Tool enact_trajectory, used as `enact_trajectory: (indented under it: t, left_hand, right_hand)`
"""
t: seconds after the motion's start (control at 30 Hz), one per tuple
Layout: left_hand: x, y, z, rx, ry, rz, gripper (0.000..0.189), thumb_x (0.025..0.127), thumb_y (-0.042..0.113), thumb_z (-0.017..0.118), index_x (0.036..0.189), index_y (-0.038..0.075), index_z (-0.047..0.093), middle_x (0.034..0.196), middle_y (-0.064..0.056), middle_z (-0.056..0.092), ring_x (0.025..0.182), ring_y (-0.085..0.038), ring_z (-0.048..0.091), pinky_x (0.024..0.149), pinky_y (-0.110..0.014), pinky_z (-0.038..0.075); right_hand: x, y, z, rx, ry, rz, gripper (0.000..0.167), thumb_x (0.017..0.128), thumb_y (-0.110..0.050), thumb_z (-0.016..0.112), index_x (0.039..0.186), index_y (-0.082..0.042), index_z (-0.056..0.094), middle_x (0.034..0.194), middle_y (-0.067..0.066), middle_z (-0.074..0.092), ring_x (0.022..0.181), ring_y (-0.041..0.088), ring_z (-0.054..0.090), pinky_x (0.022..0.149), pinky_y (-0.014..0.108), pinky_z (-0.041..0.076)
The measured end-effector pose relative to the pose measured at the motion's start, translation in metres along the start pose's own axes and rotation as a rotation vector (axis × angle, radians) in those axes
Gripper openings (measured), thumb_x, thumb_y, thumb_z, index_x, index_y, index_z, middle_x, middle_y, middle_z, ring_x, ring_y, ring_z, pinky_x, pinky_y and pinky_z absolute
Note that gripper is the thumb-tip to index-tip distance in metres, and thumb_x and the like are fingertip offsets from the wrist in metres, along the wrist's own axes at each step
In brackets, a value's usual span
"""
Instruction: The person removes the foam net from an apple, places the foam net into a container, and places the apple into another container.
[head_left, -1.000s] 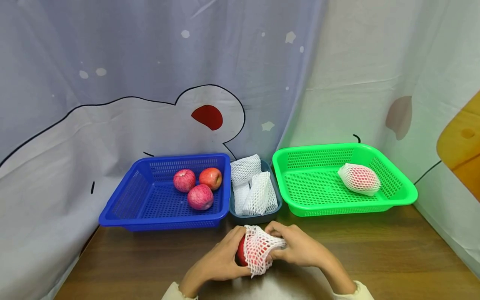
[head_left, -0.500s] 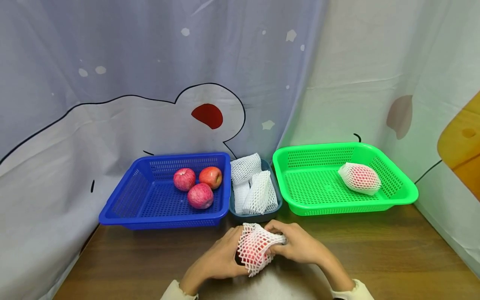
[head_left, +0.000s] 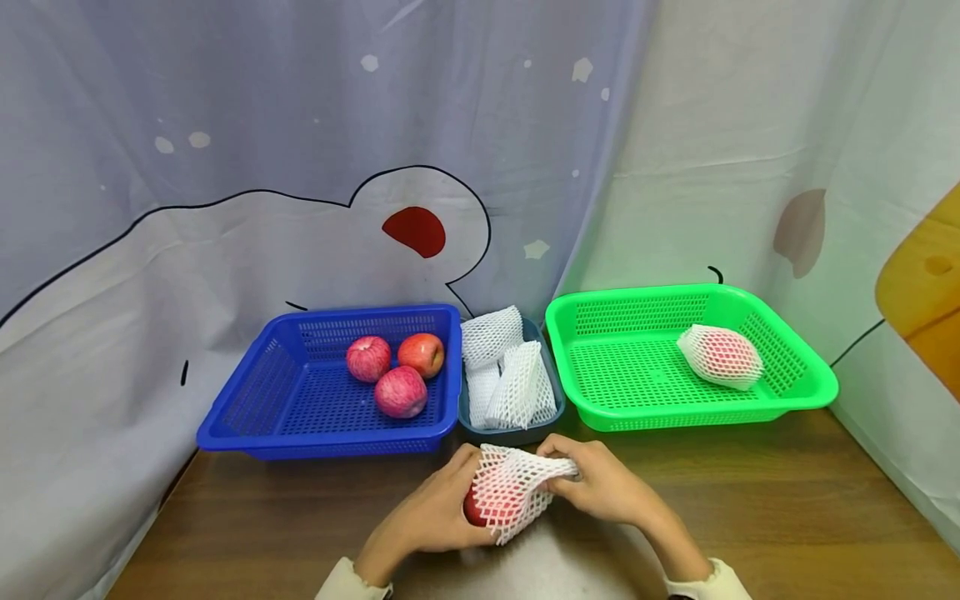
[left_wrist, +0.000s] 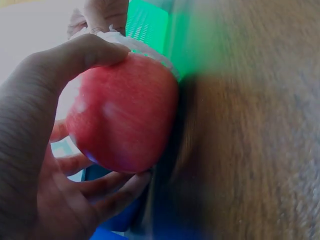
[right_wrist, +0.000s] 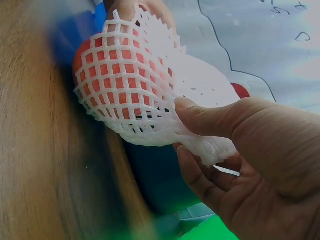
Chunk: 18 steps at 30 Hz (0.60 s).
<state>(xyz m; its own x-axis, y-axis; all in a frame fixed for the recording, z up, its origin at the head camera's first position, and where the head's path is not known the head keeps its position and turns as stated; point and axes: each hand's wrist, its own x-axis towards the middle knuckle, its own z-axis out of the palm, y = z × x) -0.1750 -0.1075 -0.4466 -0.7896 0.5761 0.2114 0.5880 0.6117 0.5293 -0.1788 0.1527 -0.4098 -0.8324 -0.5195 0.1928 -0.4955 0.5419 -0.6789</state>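
Note:
A red apple [left_wrist: 127, 117] is partly inside a white foam net sleeve [head_left: 508, 492], just above the wooden table in front of the baskets. My left hand [head_left: 437, 507] grips the apple around its bare end, thumb over one side and fingers under the other in the left wrist view. On the opposite side my right hand [head_left: 600, 482] pinches the gathered end of the foam net between thumb and fingers. In the right wrist view the net [right_wrist: 125, 85] spreads over much of the apple, and its bunched tail sticks out past my right thumb.
A blue basket [head_left: 247, 367] holds several apples at the back left. Between it and a green basket [head_left: 600, 417] stands a small dark bin [head_left: 551, 375] of folded foam nets. One netted apple [head_left: 722, 357] lies in the green basket. A curtain [head_left: 300, 125] hangs behind.
The net has been drawn further over the apple, then stretched to the right. My right hand has shifted slightly right and up; my left hand keeps its grip, slightly further left.

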Motion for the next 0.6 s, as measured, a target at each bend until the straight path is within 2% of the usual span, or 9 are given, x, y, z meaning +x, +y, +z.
enact_trajectory:
  t: [0.17, 0.6]
  left_hand:
    - [-0.0006, -0.0003, -0.0004, 0.003, -0.026, 0.000, 0.071, 0.067, 0.033, 0.083, 0.128, 0.015, 0.052, 0.124, 0.007, 0.051, 0.105, -0.006, 0.055, 0.090, -0.024, 0.051]
    - [-0.0021, -0.0002, -0.0028, 0.063, 0.000, 0.011, 0.076, 0.062, 0.036, 0.084, 0.127, 0.018, 0.051, 0.120, 0.008, 0.052, 0.100, -0.005, 0.054, 0.087, -0.023, 0.052]
  right_hand:
    - [0.0000, 0.0009, -0.0012, 0.005, 0.009, -0.002, 0.019, 0.085, -0.016, 0.075, 0.099, -0.021, 0.063, 0.085, -0.009, 0.068, 0.074, -0.001, 0.053, 0.066, 0.021, 0.048]
    - [-0.0016, 0.0036, -0.0046, -0.013, 0.051, -0.019, 0.025, 0.084, -0.014, 0.076, 0.099, -0.029, 0.062, 0.089, -0.011, 0.065, 0.080, 0.002, 0.055, 0.070, 0.026, 0.050]
